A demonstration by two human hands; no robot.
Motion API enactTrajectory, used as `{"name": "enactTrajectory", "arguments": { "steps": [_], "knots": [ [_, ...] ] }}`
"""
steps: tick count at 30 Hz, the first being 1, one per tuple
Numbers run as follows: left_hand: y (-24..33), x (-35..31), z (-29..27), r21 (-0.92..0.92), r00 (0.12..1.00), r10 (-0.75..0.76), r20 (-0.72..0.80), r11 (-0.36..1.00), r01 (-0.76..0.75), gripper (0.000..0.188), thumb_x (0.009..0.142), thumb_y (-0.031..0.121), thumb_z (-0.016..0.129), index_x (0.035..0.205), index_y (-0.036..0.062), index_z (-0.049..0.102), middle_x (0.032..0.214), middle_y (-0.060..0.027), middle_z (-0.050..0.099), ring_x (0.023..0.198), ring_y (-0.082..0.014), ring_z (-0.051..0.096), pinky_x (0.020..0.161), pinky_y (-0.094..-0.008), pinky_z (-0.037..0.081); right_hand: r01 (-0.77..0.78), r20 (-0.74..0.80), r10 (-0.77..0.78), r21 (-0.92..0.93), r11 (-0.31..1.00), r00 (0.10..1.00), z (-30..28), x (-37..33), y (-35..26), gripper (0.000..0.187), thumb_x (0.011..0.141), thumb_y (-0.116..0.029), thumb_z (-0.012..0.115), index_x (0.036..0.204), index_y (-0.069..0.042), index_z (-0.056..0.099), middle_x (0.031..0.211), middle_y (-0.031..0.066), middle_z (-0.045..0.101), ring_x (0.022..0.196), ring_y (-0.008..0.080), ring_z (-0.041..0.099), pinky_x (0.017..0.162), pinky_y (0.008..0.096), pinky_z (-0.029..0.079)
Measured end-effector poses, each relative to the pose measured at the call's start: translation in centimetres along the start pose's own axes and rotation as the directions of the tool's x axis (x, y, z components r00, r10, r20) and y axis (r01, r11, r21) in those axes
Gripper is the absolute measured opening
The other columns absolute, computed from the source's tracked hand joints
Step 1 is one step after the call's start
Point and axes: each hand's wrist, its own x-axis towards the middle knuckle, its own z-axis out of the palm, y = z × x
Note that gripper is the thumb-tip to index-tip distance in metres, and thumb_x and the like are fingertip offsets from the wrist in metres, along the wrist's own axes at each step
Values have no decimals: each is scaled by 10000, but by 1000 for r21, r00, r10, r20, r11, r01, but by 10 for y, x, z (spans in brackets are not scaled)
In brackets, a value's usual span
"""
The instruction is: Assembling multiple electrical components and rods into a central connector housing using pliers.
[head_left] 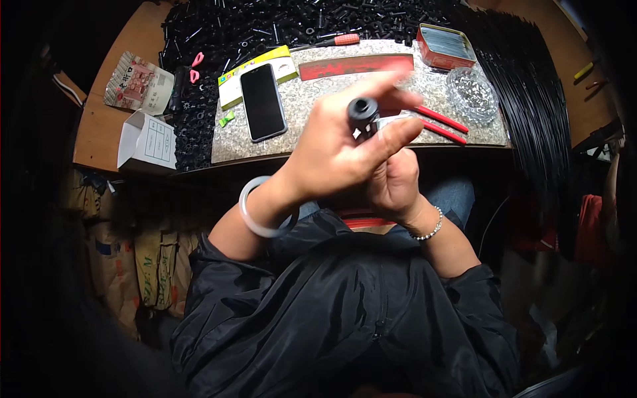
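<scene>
Left hand [332,156]: raised above the lap, fingers curled around a short black cylindrical part [363,109] with a round hole in its end; the part sits pinched between thumb and fingertips, its open end facing up. A pale translucent bangle [260,211] circles this wrist.

Right hand [393,180]: tucked just under and behind the left, fingers closed; what it grips cannot be told, though a small silvery piece [387,122] shows just right of the black part, at the fingertips. A beaded bracelet [428,229] is on this wrist.

Surface: a speckled stone slab [312,109] lies beyond the fingers, on a wooden bench [99,123]. On the slab, left of the fingers, a black phone [263,101] lies face up, touching a yellow and white flat box [260,68]. Directly beyond the fingers, a long red strip [355,65]. To the right of the fingers, two red pencil-like sticks [443,126], a clear glass dish [472,93] and an open red tin [444,45].

Surroundings: a heap of small black parts [265,23] covers the bench past the slab and down its left edge. Black rods [537,99] fan out at far right. A white carton [147,140] and a printed packet [138,83] sit far left of the fingers. Brown sacks [142,259] stand low at left. Room otherwise dark.
</scene>
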Motion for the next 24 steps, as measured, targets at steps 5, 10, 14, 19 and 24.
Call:
{"name": "enactTrajectory", "arguments": {
  "steps": [5, 10, 14, 19, 24],
  "knots": [
    [7, -7, -1, -48, 954, -287, 86, 955, 292, 390, 960, 274, 438, 898, -36, 667, 662, -54, 612, 614, -84, 558, 583, -211, 445, -249, 270, 241, -4, 968, 932, -17, 7, -13, 176, 861, -99, 524, 988, 20, 545, 887, 197, 587, 831, 366, 586, 736, 414, 462],
    [3, -17, 0, 55, 963, -240, -124, 967, 248, 307, 950, 223, 478, 1030, -34, 626, 572, 21, 524, 504, -21, 427, 454, -186, 323, -49, -25, 43, -353, 934, 999, -42, 22, -27, 575, 739, -241, 706, 1208, 6, 481, 1067, 169, 560, 955, 314, 536, 836, 386, 413],
    [0, -20, 6, 97, 996, -42, -77, 994, 49, 290, 879, 125, 539, 1107, -54, 558, 952, -168, 635, 793, -150, 597, 705, -280, 469, 171, 86, -151, -638, 751, 985, -43, 40, -48, 338, 753, -272, 688, 993, -51, 599, 1046, 109, 559, 954, 270, 485, 864, 371, 347],
    [-3, -28, -1, 137, 934, -289, -209, 937, 320, 288, 908, 105, 475, 1141, -42, 558, 1025, -138, 630, 861, -134, 585, 757, -262, 457, 162, 16, -172, -442, 882, 985, -38, 28, -31, 188, 709, -150, 713, 834, -70, 599, 857, 72, 546, 785, 251, 462, 739, 360, 358],
    [-5, -28, -3, 93, 932, -292, -214, 944, 317, 286, 905, 83, 463, 1142, -45, 558, 1012, -137, 629, 874, -114, 568, 767, -248, 446, 115, -11, -128, -363, 925, 992, -38, 32, -32, 313, 674, -153, 748, 947, -62, 625, 863, 77, 559, 803, 246, 474, 735, 338, 391]
  ]
}}
